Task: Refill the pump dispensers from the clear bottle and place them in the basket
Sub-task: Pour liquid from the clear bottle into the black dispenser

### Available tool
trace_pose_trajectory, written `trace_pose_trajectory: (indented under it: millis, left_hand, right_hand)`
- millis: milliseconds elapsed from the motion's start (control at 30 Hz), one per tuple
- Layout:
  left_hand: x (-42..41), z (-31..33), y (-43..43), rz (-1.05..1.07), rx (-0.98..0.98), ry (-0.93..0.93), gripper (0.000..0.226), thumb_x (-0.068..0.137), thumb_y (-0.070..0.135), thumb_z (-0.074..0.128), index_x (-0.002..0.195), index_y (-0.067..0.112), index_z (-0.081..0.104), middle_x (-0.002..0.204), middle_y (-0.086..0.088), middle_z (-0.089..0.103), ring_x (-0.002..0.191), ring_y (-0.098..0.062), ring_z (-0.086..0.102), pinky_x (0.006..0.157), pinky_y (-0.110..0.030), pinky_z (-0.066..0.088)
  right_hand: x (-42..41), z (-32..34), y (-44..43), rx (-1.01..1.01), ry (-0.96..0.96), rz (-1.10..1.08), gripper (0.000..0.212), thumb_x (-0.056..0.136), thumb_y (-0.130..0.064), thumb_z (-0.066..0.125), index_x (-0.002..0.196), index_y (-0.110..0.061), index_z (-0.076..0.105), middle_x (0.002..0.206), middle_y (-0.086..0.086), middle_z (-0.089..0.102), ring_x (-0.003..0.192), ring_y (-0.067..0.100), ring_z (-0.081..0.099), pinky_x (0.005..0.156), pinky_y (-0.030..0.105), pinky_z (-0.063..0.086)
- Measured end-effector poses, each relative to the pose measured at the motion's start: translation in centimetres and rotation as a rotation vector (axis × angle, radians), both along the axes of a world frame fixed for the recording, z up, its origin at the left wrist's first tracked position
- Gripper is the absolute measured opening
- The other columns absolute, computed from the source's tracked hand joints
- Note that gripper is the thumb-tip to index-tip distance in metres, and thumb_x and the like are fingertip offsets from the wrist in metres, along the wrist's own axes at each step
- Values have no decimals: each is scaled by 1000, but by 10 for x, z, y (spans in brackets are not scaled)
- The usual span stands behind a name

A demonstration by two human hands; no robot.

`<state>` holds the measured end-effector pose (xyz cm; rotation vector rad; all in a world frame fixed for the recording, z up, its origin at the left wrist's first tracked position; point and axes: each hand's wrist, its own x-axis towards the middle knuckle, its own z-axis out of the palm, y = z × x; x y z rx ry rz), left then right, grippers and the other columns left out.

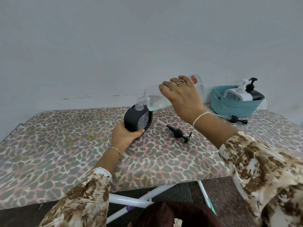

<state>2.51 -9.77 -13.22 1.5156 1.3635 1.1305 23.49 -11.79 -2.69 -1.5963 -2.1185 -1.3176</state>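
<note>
Gripping the tilted clear plastic bottle (164, 95), the right hand (182, 97) holds its mouth over the black pump-less dispenser (136, 118), which the left hand (123, 136) clasps upright on the leopard-print board (57, 145).

Matt black dispenser (136, 119) — woven-look plastic basket (234, 105)

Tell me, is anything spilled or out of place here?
No spill shows. One pump lies beside the black dispenser being filled. A second black pump lies by the basket, oddly spare: both bottles inside have pumps.
</note>
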Motion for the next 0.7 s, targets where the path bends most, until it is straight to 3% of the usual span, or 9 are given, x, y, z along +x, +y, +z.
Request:
trace_pose_trajectory:
  millis: [233,367,500,700]
  left_hand:
    - [0,1,0,0,-21,2,41,66,6,86,79,27,53,71,14,61,50,14,59,48,-3,42]
    - [-1,-1,1,6,-12,14,40,64,12,88,86,24,57,78,12,63,55,14,59,54,-1,43]
    - [0,0,0,-6,-31,-2,39,66,7,86,82,26,56,52,21,62,50,12,59,49,-3,43]
    - [0,-2,2,-10,-16,-6,38,67,5,85,84,24,56,49,27,60,51,13,60,47,-4,43]
  right_hand:
    - [1,1,2,-5,-31,-3,45,71,-1,65,114,-15,62,114,6,68,106,28,63,100,41,41]
    - [2,3,2,8,-42,6,43,71,0,63,112,-14,63,112,6,69,104,29,64,100,42,41]
    - [3,4,2,5,-48,11,43,72,0,62,113,-14,63,114,7,68,106,30,63,102,43,40]
    - [3,4,3,5,-57,19,45,70,-1,67,113,-14,63,113,8,68,105,29,63,102,42,40]
